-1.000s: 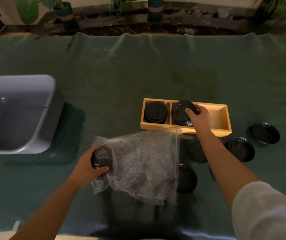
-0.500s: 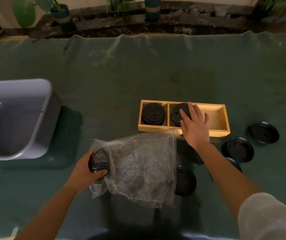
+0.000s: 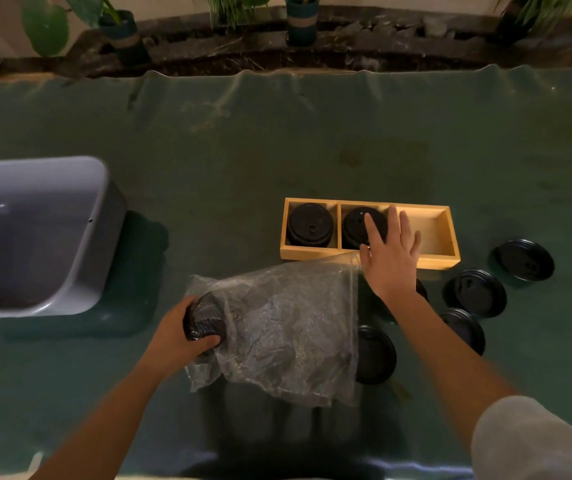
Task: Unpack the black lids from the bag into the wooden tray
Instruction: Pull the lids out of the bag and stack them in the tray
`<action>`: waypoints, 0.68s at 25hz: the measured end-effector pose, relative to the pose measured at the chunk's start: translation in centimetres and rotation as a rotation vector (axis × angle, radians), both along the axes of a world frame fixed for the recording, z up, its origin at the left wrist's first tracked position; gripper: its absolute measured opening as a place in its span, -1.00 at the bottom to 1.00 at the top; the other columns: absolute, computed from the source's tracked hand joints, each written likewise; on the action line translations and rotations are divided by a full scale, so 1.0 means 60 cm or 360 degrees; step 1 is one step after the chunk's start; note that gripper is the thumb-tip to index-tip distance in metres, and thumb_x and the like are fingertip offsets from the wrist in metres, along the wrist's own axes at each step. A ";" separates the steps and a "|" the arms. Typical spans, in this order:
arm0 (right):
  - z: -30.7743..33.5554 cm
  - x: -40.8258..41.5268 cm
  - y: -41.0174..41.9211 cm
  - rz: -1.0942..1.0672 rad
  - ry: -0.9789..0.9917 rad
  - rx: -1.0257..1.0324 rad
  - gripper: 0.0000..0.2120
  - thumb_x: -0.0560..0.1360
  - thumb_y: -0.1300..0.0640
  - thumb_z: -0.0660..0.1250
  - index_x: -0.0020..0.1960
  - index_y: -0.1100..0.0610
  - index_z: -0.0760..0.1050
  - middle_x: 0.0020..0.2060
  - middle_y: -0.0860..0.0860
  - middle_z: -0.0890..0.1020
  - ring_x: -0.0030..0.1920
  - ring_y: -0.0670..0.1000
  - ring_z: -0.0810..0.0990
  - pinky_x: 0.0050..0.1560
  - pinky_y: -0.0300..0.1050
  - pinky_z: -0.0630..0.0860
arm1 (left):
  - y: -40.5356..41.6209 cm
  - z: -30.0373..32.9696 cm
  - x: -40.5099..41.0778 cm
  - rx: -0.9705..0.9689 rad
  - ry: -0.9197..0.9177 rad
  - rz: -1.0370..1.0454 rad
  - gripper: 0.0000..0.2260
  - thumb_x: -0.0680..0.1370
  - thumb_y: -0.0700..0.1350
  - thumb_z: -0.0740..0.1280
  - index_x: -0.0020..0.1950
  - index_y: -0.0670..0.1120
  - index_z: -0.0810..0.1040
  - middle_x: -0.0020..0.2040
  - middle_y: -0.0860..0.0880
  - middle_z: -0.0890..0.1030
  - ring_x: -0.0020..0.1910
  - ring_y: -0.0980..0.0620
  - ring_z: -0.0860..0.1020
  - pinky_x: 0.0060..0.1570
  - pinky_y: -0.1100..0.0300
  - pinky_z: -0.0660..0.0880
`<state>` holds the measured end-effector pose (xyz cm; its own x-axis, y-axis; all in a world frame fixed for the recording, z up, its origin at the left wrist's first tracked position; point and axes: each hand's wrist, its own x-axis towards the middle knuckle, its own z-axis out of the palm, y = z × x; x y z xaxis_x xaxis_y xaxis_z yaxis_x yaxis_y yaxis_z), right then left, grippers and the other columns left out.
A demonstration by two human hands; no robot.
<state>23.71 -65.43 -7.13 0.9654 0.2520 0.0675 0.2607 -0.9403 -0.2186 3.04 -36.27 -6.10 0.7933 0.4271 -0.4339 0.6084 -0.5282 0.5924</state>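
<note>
Light, stiff lids [image 3: 204, 317] are clutched through the limp, slippery bag [image 3: 288, 327] by the left hand [image 3: 182, 336]; at 1 o'clock, the right hand [image 3: 390, 261] is spread empty over the tray [image 3: 315, 253].

Black lids [image 3: 310, 226]: no legible text or marks.
Wooden tray [image 3: 438, 261]: no label, brand or number.
Bag [image 3: 288, 327]: no print readable.
Grey tub [image 3: 80, 258]: no markings legible.

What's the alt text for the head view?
A person's left hand grips lids through a clear bag while the open right hand hovers over a wooden tray holding two lid stacks. Loose lids lie beside it on green cloth.
</note>
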 end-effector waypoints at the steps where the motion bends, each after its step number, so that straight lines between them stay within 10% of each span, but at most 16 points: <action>1: 0.012 -0.022 -0.004 0.0044 -0.0079 0.0141 -0.66 0.54 0.10 0.17 0.31 0.10 0.39 0.31 0.24 0.40 0.36 0.25 0.31 0.31 0.13 0.28 | 0.000 0.002 0.000 -0.0015 0.0009 -0.0002 -0.23 0.26 -0.16 0.56 0.39 -0.10 0.29 0.29 -0.16 0.45 0.22 -0.13 0.46 0.27 -0.08 0.41; 4: 0.035 -0.110 -0.013 0.0158 0.0340 0.0713 -0.86 0.50 0.18 0.24 -0.20 0.08 0.53 -0.28 -0.03 0.58 -0.24 -0.07 0.59 -0.25 -0.20 0.45 | -0.003 0.009 -0.001 -0.0065 -0.0005 0.0004 -0.23 0.27 -0.19 0.56 0.39 -0.13 0.28 0.30 -0.17 0.44 0.24 -0.13 0.44 0.29 -0.05 0.39; 9: 0.026 -0.182 0.081 0.0378 0.1753 0.1503 -0.72 0.56 0.38 0.10 0.23 0.32 0.42 0.02 0.08 0.56 -0.10 -0.15 0.63 -0.05 -0.31 0.55 | -0.007 0.032 -0.006 -0.0455 -0.0009 0.0120 -0.30 0.42 -0.43 0.27 0.49 -0.10 0.09 0.45 -0.13 0.26 0.32 -0.07 0.35 0.22 0.13 0.40; 13: 0.011 -0.177 0.175 0.0466 0.1875 0.1353 -0.68 0.50 0.42 0.17 0.23 0.27 0.43 0.05 0.09 0.53 -0.09 -0.06 0.60 -0.02 -0.22 0.54 | 0.005 0.020 -0.020 -0.0342 -0.0120 0.0443 -0.42 0.55 -0.35 0.12 0.51 -0.16 -0.05 0.55 -0.14 -0.01 0.52 -0.05 0.02 0.48 0.08 -0.01; 17: 0.009 -0.194 0.230 0.0627 0.1719 0.1211 -0.73 0.44 0.20 0.38 0.09 -0.06 0.53 0.01 -0.20 0.60 0.04 -0.23 0.58 0.02 -0.39 0.48 | 0.009 0.005 -0.036 -0.0657 -0.0063 0.0760 -0.79 0.56 -0.13 0.24 0.14 -0.13 0.55 -0.03 -0.10 0.60 0.04 -0.01 0.50 0.01 0.13 0.47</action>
<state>12.04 -51.66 -6.61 0.5000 0.7576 -0.4197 -0.1473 -0.4031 -0.9032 0.91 -35.72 -5.81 0.5755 0.5419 -0.6125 0.6938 0.0729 0.7165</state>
